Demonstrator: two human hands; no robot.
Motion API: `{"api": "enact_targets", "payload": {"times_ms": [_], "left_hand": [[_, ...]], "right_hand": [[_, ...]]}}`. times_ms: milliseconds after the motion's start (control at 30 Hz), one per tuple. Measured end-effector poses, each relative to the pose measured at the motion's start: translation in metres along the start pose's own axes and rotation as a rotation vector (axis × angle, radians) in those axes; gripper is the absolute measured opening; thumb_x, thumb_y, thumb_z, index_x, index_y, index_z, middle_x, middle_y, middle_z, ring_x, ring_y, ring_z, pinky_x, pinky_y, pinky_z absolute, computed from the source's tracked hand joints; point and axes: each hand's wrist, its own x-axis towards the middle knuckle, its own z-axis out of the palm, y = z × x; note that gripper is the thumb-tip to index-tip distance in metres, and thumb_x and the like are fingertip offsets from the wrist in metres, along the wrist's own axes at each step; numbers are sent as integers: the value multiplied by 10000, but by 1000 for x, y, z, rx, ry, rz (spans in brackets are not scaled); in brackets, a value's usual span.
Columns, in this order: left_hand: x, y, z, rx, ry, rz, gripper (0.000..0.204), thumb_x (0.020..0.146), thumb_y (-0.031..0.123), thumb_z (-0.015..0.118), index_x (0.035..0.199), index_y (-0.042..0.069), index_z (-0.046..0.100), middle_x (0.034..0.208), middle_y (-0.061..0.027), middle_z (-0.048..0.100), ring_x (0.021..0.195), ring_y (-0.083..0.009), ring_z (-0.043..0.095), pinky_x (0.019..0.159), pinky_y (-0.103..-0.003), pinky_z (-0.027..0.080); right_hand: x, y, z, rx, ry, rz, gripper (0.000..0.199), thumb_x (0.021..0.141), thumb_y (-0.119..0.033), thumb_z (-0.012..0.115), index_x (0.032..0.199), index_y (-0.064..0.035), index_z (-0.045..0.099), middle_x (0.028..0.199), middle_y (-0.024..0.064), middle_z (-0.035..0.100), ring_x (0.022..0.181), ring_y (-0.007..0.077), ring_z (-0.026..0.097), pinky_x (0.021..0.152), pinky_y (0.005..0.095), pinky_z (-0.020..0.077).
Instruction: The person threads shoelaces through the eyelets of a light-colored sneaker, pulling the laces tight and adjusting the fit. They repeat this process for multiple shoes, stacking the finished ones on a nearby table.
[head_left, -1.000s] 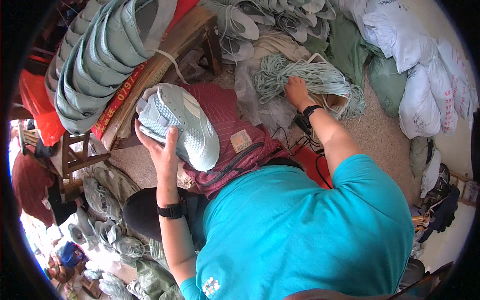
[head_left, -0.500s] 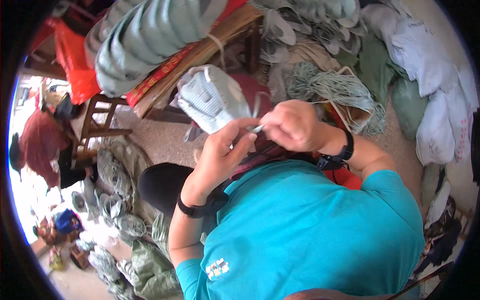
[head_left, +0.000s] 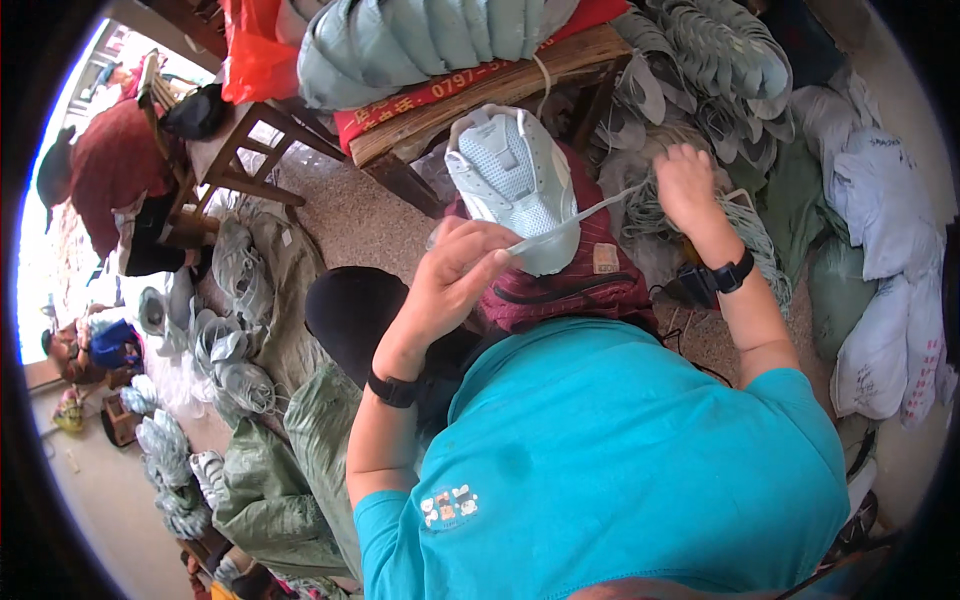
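Observation:
A pale grey-blue shoe upper point(head_left: 512, 178) with a mesh tongue lies toe toward me on the maroon cloth point(head_left: 590, 285) over my lap. Across its toe a flat pale shoelace point(head_left: 585, 214) is drawn out between my hands. My left hand point(head_left: 458, 275) pinches the lace between thumb and fingertips, just left of the toe. Out to the right, my right hand point(head_left: 686, 187) is closed near the lace's other end, fingers curled. Its grip point is partly hidden.
A wooden bench point(head_left: 480, 100) ahead carries a row of nested shoe uppers point(head_left: 420, 50). To the right hang bundled laces point(head_left: 745, 225), beside stacked white sacks point(head_left: 885, 200). Green sacks point(head_left: 265, 490) and more uppers lie on the left floor. A person in maroon point(head_left: 115, 155) bends at far left.
My hands were close together at the lace; now my right hand has swung out right and forward, stretching the lace. The whole view has shifted, showing the shoe upper more fully.

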Motion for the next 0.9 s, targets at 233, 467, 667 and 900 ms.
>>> {"api": "enact_targets", "payload": {"times_ms": [233,467,667,900], "left_hand": [[19,9,28,-107,-45,-260,237,1001,207,611,967,-22,661,650,-41,609,597,-118,577,569,-293,472],[12,-14,21,-123,52,-281,283,1017,245,596,956,-23,665,759,-51,654,704,-91,587,635,-272,479],[25,-21,22,-284,77,-363,236,1008,215,626,998,-16,670,838,-2,641,755,-42,537,661,-214,444],[28,-36,29,135,284,-73,199,940,84,678,1134,50,708,845,36,516,716,-50,471,636,-212,412]], "right_hand": [[-9,-112,-100,1571,-212,-349,334,976,-24,401,1265,13,564,1195,95,628,1139,165,584,1011,317,453],[8,-104,-100,1028,-17,-530,187,920,-96,634,1088,-41,695,931,77,667,901,153,614,807,314,491],[7,-116,-96,1335,31,-386,118,857,-108,686,955,-56,725,918,112,680,867,284,643,778,363,510],[18,-104,-72,1285,138,-184,87,850,-107,709,928,-71,725,900,71,655,815,221,658,726,315,520]]}}
